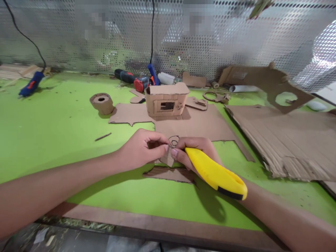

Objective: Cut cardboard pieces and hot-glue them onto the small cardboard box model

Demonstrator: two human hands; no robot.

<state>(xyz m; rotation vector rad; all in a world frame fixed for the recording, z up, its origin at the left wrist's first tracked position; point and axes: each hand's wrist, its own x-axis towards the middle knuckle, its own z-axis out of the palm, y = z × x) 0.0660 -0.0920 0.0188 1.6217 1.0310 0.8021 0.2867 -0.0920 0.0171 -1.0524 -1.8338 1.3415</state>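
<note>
My left hand (139, 148) pinches a small cardboard piece (167, 159) between thumb and fingers. Close beside it, my right hand (196, 152) is closed around a yellow utility knife (215, 173); its blade end is hidden by the fingers. The right fingertips also meet the edge of the small piece. Just beyond the fingertips, drawn black circles (174, 141) show on cardboard. Under the hands lies a narrow cardboard strip (170, 174). A cardboard box model (168, 101) with a window stands upright on a large cut cardboard sheet (204, 127).
A cardboard roll (102, 103) stands at left, near a thin scrap (103, 137). Glue guns (31, 84) and a drill (128, 78) lie toward the perforated metal screen (105, 45). Corrugated sheets (286, 140) cover the right side. The green table (52, 140) has a brown front edge.
</note>
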